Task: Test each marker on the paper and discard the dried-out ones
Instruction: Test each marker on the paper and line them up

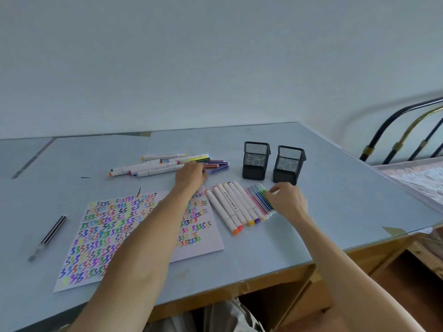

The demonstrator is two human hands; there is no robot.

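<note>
**Left hand at the far pile, right hand at the sorted row**

Nearest lies the paper (pixel 134 238), crowded with coloured zigzags. Beyond it at 2 o'clock sits a tidy row of markers (pixel 236 207), long axes running from 5 to 11 o'clock; the right hand (pixel 286 200) touches its thin-pen edge with loosely bent fingers, apparently gripping nothing. Further, at 12 o'clock, the left hand (pixel 191 174) reaches the loose pile of markers (pixel 167 164), lying crosswise; whether it pinches one I cannot tell. Two mesh cups (pixel 273 161) stand behind. Barrel print is unreadable.
</note>
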